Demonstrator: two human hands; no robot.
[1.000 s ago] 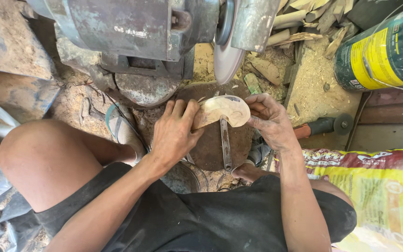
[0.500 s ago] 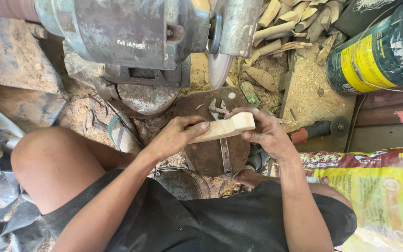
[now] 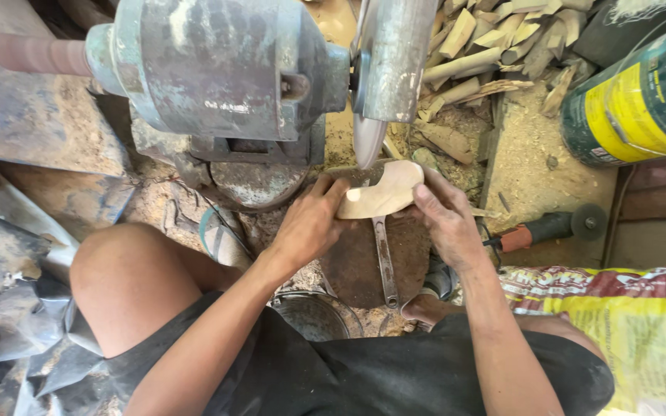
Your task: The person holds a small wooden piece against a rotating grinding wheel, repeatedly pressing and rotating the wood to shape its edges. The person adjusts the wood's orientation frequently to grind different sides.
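Observation:
Both my hands hold a pale carved wooden piece (image 3: 383,192), flat and rounded at its far end. My left hand (image 3: 307,223) grips its near left side with fingers curled over the top. My right hand (image 3: 445,219) holds its right side, thumb on the rounded end. The piece sits just under the grinding wheel (image 3: 369,139) of a grey bench grinder (image 3: 217,69); I cannot tell whether it touches the wheel. Under my hands a metal wrench (image 3: 385,262) lies on a dark round plate (image 3: 360,266).
A heap of rough wooden blanks (image 3: 495,46) lies behind the wheel on sawdust. A green and yellow drum (image 3: 634,100) stands at the right. An angle grinder (image 3: 553,227) lies by my right wrist, a printed sack (image 3: 626,323) below it. My bare knee (image 3: 129,285) is at the left.
The wooden piece has turned in my hands and moved up towards the grinding wheel. My head has come closer to the grinder.

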